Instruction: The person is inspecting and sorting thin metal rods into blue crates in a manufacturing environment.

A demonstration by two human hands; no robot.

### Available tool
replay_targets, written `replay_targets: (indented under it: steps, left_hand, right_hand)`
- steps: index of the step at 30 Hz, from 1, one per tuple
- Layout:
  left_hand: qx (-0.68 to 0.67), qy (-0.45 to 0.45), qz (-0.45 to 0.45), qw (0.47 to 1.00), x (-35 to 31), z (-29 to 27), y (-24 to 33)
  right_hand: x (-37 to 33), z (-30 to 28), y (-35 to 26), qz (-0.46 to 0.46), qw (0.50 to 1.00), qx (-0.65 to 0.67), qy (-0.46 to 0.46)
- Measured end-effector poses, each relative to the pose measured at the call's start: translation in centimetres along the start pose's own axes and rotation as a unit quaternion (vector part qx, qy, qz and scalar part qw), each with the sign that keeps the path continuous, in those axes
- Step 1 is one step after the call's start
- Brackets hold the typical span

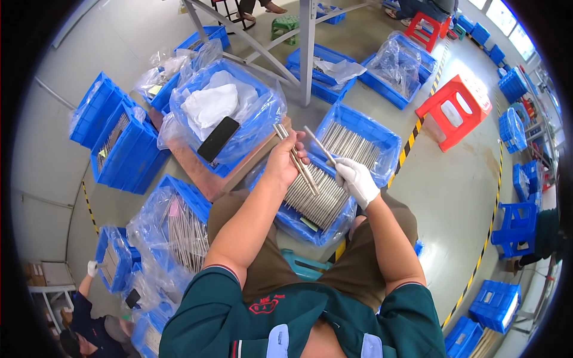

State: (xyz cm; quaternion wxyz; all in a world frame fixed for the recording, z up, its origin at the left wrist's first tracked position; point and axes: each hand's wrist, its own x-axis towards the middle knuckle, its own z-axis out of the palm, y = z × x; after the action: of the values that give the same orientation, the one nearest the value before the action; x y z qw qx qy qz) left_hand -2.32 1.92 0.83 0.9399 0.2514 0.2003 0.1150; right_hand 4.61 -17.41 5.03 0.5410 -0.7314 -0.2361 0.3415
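Observation:
My bare left hand [285,160] is closed around a few long metal rods [305,171], which slant over the nearest crate. In its white glove, my right hand [354,181] grips the lower end of a single metal rod [319,145], tilted up and to the left. Below both hands, a plastic-lined blue crate [318,238] holds many similar rods [317,200] laid side by side. Just beyond it stands another lined blue crate [391,143], also filled with rows of rods [350,145].
A dark phone [218,139] rests on a bagged crate at left, near a wooden board [190,167]. Another crate of rods [186,232] stands by my left leg. Metal table legs [307,53] rise ahead; a red stool [455,112] stands right. A co-worker [98,319] is at lower left.

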Motion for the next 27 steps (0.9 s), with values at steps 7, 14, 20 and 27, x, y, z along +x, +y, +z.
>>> replay_targets:
  steps: [7, 14, 20, 27]
  left_hand:
    - [-0.040, -0.044, -0.015, 0.998, 0.0, 1.0, -1.1]
    - [0.047, -0.059, -0.076, 0.994, -1.0, 2.7, -4.0]
    - [0.052, -0.100, -0.104, 0.988, -0.9, 2.8, -3.5]
    - [0.129, -0.099, -0.103, 0.981, -1.9, 2.9, -4.7]
  right_hand:
    - [-0.3, 0.7, 0.1, -0.018, 0.999, -0.045, 0.020]
    - [0.6, 2.0, -0.4, -0.032, 0.991, -0.046, 0.119]
    - [1.2, 1.8, 1.1, -0.011, 0.989, 0.115, 0.093]
    - [1.5, 2.3, 0.4, -0.032, 0.964, 0.251, 0.078]
